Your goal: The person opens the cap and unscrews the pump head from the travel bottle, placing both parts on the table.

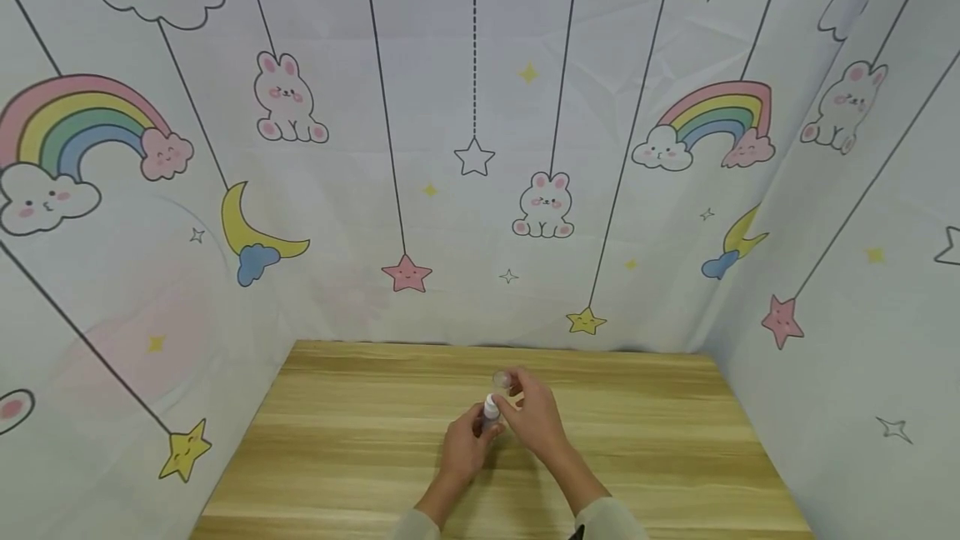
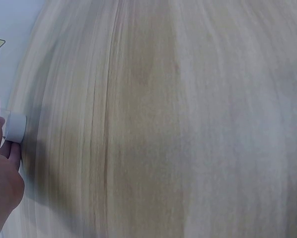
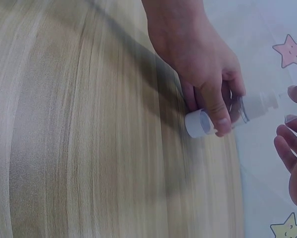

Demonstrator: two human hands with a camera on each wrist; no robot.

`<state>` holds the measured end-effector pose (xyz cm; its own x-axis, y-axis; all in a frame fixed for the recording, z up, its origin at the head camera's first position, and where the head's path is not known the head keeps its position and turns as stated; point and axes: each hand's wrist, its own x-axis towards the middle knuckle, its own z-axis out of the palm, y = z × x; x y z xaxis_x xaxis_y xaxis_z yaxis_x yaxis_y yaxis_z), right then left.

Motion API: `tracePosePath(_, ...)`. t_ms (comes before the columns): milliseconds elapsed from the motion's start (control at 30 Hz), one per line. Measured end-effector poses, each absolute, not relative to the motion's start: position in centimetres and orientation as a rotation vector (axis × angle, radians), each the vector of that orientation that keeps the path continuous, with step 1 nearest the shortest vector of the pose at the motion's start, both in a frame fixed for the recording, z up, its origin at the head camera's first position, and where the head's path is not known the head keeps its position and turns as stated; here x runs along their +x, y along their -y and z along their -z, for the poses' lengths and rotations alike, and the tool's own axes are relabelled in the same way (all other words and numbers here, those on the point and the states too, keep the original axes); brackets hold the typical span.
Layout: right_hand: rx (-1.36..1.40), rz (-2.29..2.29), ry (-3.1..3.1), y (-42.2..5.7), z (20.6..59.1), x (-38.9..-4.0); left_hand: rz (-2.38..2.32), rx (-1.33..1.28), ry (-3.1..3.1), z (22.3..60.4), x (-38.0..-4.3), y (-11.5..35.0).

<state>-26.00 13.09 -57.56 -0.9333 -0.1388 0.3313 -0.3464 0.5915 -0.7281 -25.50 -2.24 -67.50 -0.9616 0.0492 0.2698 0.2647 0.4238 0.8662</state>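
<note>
A small clear bottle (image 1: 491, 417) with a white top stands tilted over the table, gripped by my left hand (image 1: 467, 447). In the right wrist view the left hand (image 3: 200, 62) has its fingers and thumb round the bottle's middle. The white base (image 3: 197, 124) sticks out on one side, the white nozzle top (image 3: 260, 104) on the other. At the left edge of the left wrist view the base (image 2: 16, 128) shows beside the left hand (image 2: 3, 176). My right hand (image 1: 534, 415) holds a clear round cap (image 1: 502, 379) at its fingertips, close above the nozzle.
A wood-grain table (image 1: 337, 432) lies beneath both hands. Behind it hangs a white cloth (image 1: 465, 307) printed with rabbits, stars and rainbows, and the cloth also closes off the left and right sides.
</note>
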Motion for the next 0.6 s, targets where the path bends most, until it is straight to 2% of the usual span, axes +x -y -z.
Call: tracePosePath(600, 0.409, -1.232, 2.549, -13.67, 57.85, -25.99, 1.581, -0.281, 2.462, 66.94, -25.3, 2.26)
